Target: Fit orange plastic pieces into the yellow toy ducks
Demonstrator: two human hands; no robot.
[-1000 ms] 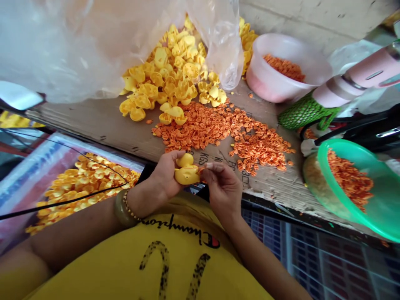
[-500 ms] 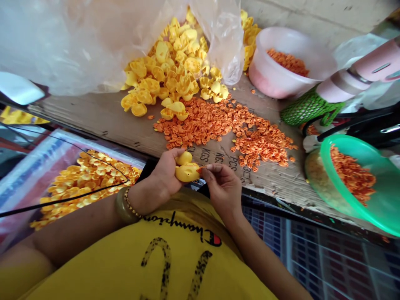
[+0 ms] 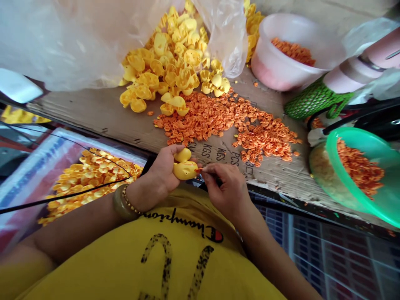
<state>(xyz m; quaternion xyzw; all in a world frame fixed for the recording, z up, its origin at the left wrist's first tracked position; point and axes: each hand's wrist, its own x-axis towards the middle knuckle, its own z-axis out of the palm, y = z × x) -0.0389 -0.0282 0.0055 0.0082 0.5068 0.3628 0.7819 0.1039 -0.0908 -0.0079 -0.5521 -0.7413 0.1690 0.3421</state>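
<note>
In my left hand [image 3: 164, 170] is a yellow plastic duck piece [image 3: 185, 170] with a rounded second lobe, held near the table's front edge. My right hand [image 3: 223, 183] is closed in a pinch at the duck's beak end, where a small orange piece [image 3: 198, 170] shows by the fingertips. Whether the fingers still grip that piece is too small to tell for certain, but they touch or nearly touch it. Beyond the hands lie a heap of orange pieces [image 3: 200, 117] and a pile of yellow shells [image 3: 175, 54] spilling from a clear plastic bag [image 3: 78, 41].
A white tub [image 3: 271, 62] and a green bowl [image 3: 337, 166], both with orange pieces, stand at the right. Between them is a bottle in a green net [image 3: 306, 102]. Yellow parts [image 3: 90, 175] fill a lined container at lower left, crossed by a black cable [image 3: 62, 200].
The right hand has turned, its back now more upward, and its wrist has shifted right. The duck piece has moved slightly left and up with my left hand. The view has shifted a little.
</note>
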